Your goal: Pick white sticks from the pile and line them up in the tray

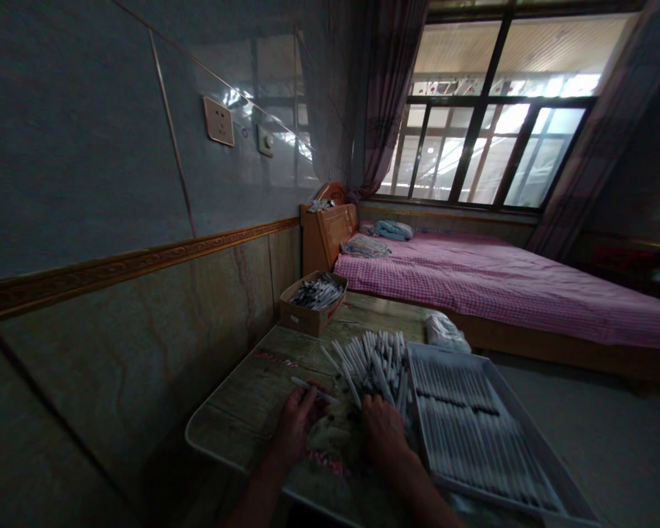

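My left hand (298, 419) is closed around a slim whitish pen (314, 390), held slantwise above the table between thumb and fingers. My right hand (382, 425) rests at the near edge of a loose pile of white pens (377, 359). Its fingers are curled down and partly hidden, so what they grip cannot be made out. Just right of that hand lies a shallow white tray (492, 370) with rows of pens side by side, dark parts across their middle. Small dark pieces (353, 416) are scattered on the table between my hands.
A cardboard box (302, 319) full of dark and white pen-like sticks stands at the table's (231, 418) back left, by the tiled wall. A clear plastic bag (445, 332) lies behind the tray. Beyond the table is a bed (500, 286) with a pink checked cover.
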`<move>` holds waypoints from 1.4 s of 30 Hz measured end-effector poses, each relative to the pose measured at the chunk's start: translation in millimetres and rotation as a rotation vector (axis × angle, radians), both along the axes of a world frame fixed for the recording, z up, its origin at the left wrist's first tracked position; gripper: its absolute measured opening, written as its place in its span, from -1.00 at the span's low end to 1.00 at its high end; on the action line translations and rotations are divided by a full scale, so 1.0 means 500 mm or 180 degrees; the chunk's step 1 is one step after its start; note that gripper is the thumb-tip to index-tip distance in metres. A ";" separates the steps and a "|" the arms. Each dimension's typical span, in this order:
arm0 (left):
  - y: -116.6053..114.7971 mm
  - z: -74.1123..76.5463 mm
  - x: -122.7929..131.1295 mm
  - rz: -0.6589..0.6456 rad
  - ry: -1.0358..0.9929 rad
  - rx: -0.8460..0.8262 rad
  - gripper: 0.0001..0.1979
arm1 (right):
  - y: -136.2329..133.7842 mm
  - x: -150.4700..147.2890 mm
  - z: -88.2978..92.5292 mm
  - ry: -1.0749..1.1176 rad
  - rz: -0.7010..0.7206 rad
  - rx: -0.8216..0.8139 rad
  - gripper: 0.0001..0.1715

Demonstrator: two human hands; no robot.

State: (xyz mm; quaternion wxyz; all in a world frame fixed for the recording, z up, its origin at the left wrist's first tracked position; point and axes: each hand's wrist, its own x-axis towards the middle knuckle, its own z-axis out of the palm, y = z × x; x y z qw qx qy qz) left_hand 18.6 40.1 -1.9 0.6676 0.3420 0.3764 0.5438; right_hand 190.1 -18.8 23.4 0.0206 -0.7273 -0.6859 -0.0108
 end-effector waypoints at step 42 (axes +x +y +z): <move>-0.001 -0.015 0.013 -0.0113 -0.0160 -0.0130 -0.52 | -0.020 -0.052 0.084 -0.0080 0.0567 0.0600 -0.67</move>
